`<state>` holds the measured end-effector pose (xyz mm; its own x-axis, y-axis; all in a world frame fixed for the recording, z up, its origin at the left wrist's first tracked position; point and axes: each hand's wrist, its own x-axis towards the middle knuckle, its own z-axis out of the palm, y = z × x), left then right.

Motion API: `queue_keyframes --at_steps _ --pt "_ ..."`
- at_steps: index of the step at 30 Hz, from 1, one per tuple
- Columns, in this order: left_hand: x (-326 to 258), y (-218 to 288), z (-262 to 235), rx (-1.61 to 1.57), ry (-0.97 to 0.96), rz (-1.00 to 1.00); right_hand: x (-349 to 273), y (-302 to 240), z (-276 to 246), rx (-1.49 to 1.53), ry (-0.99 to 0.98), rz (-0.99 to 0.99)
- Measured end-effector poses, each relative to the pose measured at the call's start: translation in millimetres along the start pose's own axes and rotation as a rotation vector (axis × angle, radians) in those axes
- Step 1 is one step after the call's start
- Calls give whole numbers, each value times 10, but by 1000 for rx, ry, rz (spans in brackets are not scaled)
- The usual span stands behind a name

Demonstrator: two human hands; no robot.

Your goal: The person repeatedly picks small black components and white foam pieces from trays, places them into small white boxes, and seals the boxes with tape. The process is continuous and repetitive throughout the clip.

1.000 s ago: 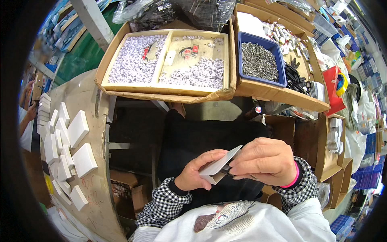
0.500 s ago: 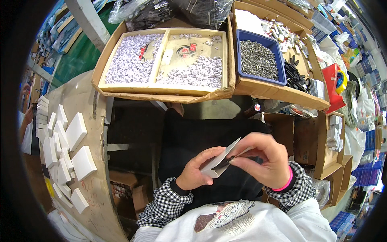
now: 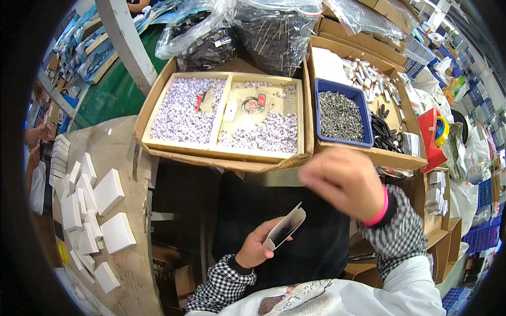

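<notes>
In my left hand (image 3: 254,249) is a small, slim white box (image 3: 287,226), tilted above my dark-clothed lap. Its upper end stands open and something dark shows inside. My right hand (image 3: 345,181) is raised apart from the box, just in front of a blue plastic bin (image 3: 345,142). Motion smears its fingers, which curl downward, so whether they hold anything is unclear. Small metal parts (image 3: 340,117) fill the bin. Left of it, a divided wooden tray (image 3: 221,149) holds many tiny white pieces (image 3: 184,113).
White boxes (image 3: 109,191) lie scattered on the table (image 3: 134,274) at left. Black pieces (image 3: 386,126) and white-and-red tubes (image 3: 363,73) share the right-hand carton. Bags of dark parts (image 3: 274,39) stand behind the tray. Yellow tape (image 3: 442,131) sits far right. Another person's hand (image 3: 38,134) shows far left.
My right hand has left the box and moved up and forward toward the blue bin. The left hand still holds the box, now slightly lower. The whole view has shifted.
</notes>
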<state>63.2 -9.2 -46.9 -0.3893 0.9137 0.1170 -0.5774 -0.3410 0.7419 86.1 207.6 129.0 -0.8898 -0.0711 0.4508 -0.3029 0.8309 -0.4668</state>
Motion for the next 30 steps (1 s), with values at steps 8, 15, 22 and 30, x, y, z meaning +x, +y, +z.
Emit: queue_keyframes --at_steps 8,15,22,30 --pt "-94 35 -45 9 80 -17 1115 975 82 -583 -228 -46" --pt "-128 42 -143 -65 116 -19 1560 1258 417 -759 -497 419" --pt "-125 84 -248 -60 99 1 1643 1181 420 -562 -548 322" --pt "-159 85 -314 -109 115 44 1891 941 413 -156 -441 53"
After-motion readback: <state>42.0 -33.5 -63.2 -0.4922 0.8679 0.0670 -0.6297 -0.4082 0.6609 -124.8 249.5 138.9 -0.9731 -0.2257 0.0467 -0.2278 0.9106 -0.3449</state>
